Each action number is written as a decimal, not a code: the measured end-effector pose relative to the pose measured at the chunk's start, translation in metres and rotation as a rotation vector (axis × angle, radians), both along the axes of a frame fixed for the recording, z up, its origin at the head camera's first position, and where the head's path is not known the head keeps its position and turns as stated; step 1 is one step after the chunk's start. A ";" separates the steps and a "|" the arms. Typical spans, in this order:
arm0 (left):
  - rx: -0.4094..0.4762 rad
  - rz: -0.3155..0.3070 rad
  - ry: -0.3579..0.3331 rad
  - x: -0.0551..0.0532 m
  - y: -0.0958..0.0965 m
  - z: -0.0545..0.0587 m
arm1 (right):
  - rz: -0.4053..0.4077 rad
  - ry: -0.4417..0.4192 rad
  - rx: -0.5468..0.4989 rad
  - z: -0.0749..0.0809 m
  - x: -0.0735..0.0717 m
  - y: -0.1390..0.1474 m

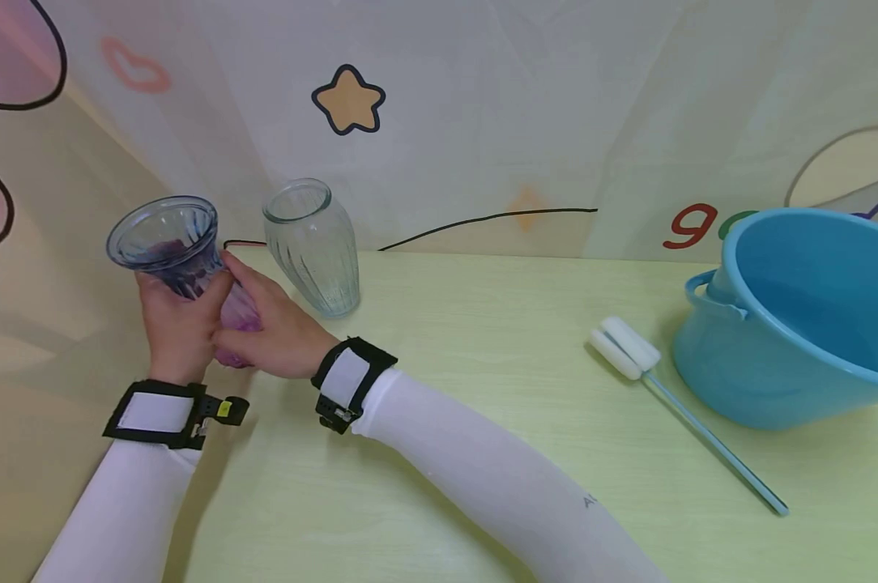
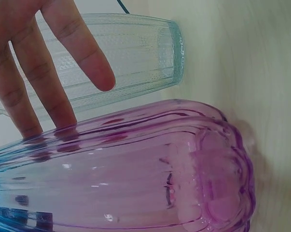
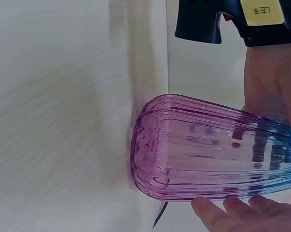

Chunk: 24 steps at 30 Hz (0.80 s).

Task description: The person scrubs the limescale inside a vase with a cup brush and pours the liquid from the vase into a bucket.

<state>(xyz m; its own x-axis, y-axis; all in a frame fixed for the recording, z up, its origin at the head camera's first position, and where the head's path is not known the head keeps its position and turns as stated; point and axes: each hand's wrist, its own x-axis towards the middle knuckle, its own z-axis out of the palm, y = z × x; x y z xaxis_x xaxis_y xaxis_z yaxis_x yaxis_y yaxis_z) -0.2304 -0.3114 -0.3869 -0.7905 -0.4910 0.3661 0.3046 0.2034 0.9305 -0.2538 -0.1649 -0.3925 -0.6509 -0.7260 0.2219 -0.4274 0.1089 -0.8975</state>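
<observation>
Blue-and-purple vase (image 1: 240, 312): left of centre in the frame, blue mouth toward the upper left, purple base lower down; from here I can't tell whether the base touches the table (image 1: 439, 453).
Left hand (image 1: 180, 332): wrapped on the vase below its flared rim, thumb bent across the front of the glass; the rest of its grip is mostly hidden.
Right hand (image 1: 286, 324): holding the vase from its right side, forefinger and thumb parted with the purple glass between them.
Close by the left wrist: fingers (image 2: 82, 48) spread at the upper left, two tips meeting the vase's upper edge, another clear of it; I can't tell whose hand they belong to.
Close by the right wrist: fingertips (image 3: 234, 207) in a row at the lower right, set along the vase's lower side.
Clear vase (image 1: 315, 243): standing upright just right of the gripped one, beyond the right hand.
Wrist straps: black with white panels, one on the left wrist (image 1: 155, 413), one on the right (image 1: 347, 385).
Brush (image 1: 690, 419): lying right of centre, white head toward the bucket's left side.
Bucket (image 1: 760, 372): blue, at the right edge.
</observation>
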 end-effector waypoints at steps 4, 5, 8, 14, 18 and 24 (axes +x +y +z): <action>-0.018 0.016 -0.026 0.000 0.000 0.001 | -0.003 0.001 0.006 -0.002 -0.001 0.000; -0.025 0.016 -0.033 0.000 0.000 0.001 | -0.001 0.001 0.002 -0.002 -0.002 -0.001; -0.067 0.022 -0.067 0.001 -0.001 0.001 | 0.008 -0.005 -0.007 -0.002 -0.002 0.000; -0.198 0.072 -0.166 0.006 0.000 0.000 | 0.012 -0.013 0.032 -0.001 0.002 0.007; -0.272 0.110 -0.205 0.022 0.002 0.001 | 0.010 0.060 0.142 -0.001 0.011 0.015; -0.294 0.107 -0.279 0.059 0.010 0.010 | 0.044 0.106 0.230 0.007 0.028 0.030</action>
